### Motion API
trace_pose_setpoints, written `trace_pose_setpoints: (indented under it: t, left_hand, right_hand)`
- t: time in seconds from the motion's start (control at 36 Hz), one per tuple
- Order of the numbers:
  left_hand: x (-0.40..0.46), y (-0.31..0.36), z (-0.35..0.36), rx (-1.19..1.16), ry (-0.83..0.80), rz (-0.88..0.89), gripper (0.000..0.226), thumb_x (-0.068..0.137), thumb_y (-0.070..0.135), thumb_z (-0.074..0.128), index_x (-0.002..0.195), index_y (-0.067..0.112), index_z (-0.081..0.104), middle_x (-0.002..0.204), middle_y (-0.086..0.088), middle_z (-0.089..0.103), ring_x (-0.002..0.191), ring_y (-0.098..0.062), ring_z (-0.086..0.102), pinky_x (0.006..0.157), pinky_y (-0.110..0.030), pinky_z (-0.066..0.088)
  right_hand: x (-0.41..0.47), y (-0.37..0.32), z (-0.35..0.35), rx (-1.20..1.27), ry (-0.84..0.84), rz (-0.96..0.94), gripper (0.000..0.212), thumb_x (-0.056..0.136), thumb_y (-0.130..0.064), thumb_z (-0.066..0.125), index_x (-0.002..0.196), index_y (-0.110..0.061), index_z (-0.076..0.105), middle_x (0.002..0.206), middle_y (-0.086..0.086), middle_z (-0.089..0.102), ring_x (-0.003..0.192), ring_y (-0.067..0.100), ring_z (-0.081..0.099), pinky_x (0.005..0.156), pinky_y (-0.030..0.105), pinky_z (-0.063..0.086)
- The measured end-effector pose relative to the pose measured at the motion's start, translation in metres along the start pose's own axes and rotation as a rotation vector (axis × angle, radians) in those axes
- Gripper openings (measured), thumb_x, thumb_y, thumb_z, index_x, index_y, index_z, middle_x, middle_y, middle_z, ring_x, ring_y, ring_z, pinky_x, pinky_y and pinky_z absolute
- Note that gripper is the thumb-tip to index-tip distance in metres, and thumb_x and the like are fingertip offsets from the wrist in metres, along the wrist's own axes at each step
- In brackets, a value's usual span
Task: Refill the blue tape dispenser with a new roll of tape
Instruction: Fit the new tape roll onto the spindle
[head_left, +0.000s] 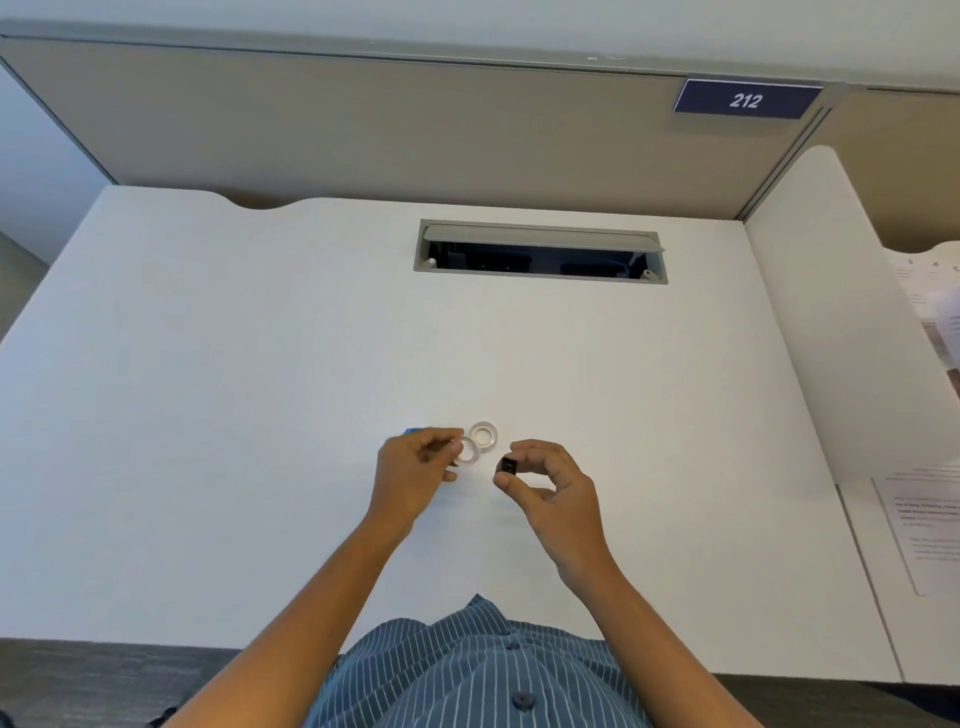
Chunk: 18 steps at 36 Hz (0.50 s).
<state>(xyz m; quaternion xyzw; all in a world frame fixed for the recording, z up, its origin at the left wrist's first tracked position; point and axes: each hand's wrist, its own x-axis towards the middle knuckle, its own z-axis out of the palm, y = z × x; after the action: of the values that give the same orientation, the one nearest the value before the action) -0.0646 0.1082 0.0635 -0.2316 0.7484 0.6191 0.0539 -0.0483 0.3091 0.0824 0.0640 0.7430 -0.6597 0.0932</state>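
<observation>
While my forearms reach out over the white desk (208, 415), my left grip (415, 470) is curled shut around a clear ring of tape (469, 452), thumb and fingers pinching its near edge so that the ring sticks out to the right of the knuckles, tilted and held off the surface. Just beyond that ring, up and a little to the right, a second clear tape roll (484, 434) lies flat on the desk; the two overlap from my view, and I cannot tell whether they touch. My right grip (550, 480) is closed too, the thumb and forefinger pinching a small black hub (505, 465) at its tips, with the other fingers arched loosely behind. A narrow gap of bare desk separates the hub from the ring in my left grip. Behind my left grip, only a sliver of the blue tape dispenser (413, 431) peeks out above the knuckles; the rest is hidden by the hand. Farther away from both grips, a grey cable hatch (540, 239) stands open in the desk, and off to the right of my right grip a printed sheet (919, 525) lies near the edge.
</observation>
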Motion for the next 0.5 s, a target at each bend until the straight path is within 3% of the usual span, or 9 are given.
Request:
trace_pose_setpoints:
  t: [0.03, 0.08, 0.14, 0.25, 0.31, 0.39, 0.5]
  left_hand:
    - [0.01, 0.002, -0.002, 0.038, 0.006, 0.023, 0.015, 0.095, 0.013, 0.079, 0.107, 0.022, 0.083, 0.095, 0.001, 0.083, 0.072, -0.016, 0.081, 0.067, -0.031, 0.065]
    - [0.027, 0.007, -0.006, 0.128, 0.033, 0.075, 0.013, 0.095, 0.014, 0.079, 0.107, 0.019, 0.084, 0.09, 0.004, 0.082, 0.063, -0.009, 0.077, 0.065, -0.022, 0.06]
    - [0.046, 0.012, -0.009, 0.204, 0.05, 0.129, 0.015, 0.096, 0.014, 0.078, 0.11, 0.013, 0.084, 0.092, 0.004, 0.08, 0.068, -0.01, 0.076, 0.062, -0.012, 0.057]
    - [0.08, 0.016, -0.012, 0.32, 0.056, 0.167, 0.018, 0.097, 0.015, 0.076, 0.114, 0.01, 0.082, 0.108, -0.004, 0.08, 0.093, -0.02, 0.075, 0.082, -0.035, 0.065]
    - [0.095, 0.014, -0.011, 0.374, 0.064, 0.17, 0.018, 0.096, 0.015, 0.077, 0.113, 0.01, 0.082, 0.111, -0.005, 0.079, 0.095, -0.019, 0.073, 0.084, -0.031, 0.06]
    - [0.113, 0.008, -0.009, 0.45, 0.061, 0.148, 0.02, 0.096, 0.016, 0.079, 0.114, 0.011, 0.083, 0.113, -0.006, 0.078, 0.094, -0.014, 0.067, 0.086, -0.024, 0.051]
    - [0.13, 0.0, -0.006, 0.519, 0.029, 0.117, 0.018, 0.096, 0.017, 0.078, 0.113, 0.012, 0.083, 0.113, -0.005, 0.079, 0.091, -0.012, 0.065, 0.087, -0.023, 0.049]
  right_hand:
    - [0.001, 0.0, 0.0, 0.005, 0.01, 0.014, 0.03, 0.087, -0.015, 0.09, 0.104, -0.036, 0.079, 0.113, -0.01, 0.078, 0.106, 0.007, 0.075, 0.075, 0.02, 0.061]
    - [0.001, 0.0, -0.001, 0.007, 0.024, 0.046, 0.028, 0.087, -0.017, 0.091, 0.103, -0.037, 0.078, 0.109, -0.007, 0.08, 0.104, 0.007, 0.075, 0.073, 0.018, 0.06]
    - [0.003, 0.001, -0.001, 0.007, 0.036, 0.103, 0.024, 0.087, -0.021, 0.091, 0.101, -0.036, 0.079, 0.105, -0.007, 0.082, 0.1, 0.007, 0.076, 0.072, 0.019, 0.06]
    - [0.006, 0.003, -0.001, 0.037, 0.047, 0.211, 0.02, 0.085, -0.023, 0.093, 0.1, -0.032, 0.082, 0.094, -0.007, 0.082, 0.091, 0.021, 0.077, 0.08, 0.035, 0.064]
    - [0.006, 0.003, -0.001, 0.033, 0.053, 0.236, 0.02, 0.085, -0.025, 0.093, 0.1, -0.032, 0.082, 0.092, -0.006, 0.081, 0.091, 0.027, 0.077, 0.079, 0.033, 0.063]
    - [0.006, 0.005, -0.003, 0.022, 0.053, 0.258, 0.019, 0.085, -0.025, 0.093, 0.1, -0.031, 0.082, 0.094, -0.005, 0.082, 0.092, 0.028, 0.076, 0.083, 0.041, 0.066]
    - [0.006, 0.008, -0.005, 0.007, 0.05, 0.292, 0.018, 0.085, -0.024, 0.093, 0.097, -0.032, 0.083, 0.092, -0.005, 0.082, 0.092, 0.031, 0.076, 0.085, 0.045, 0.066]
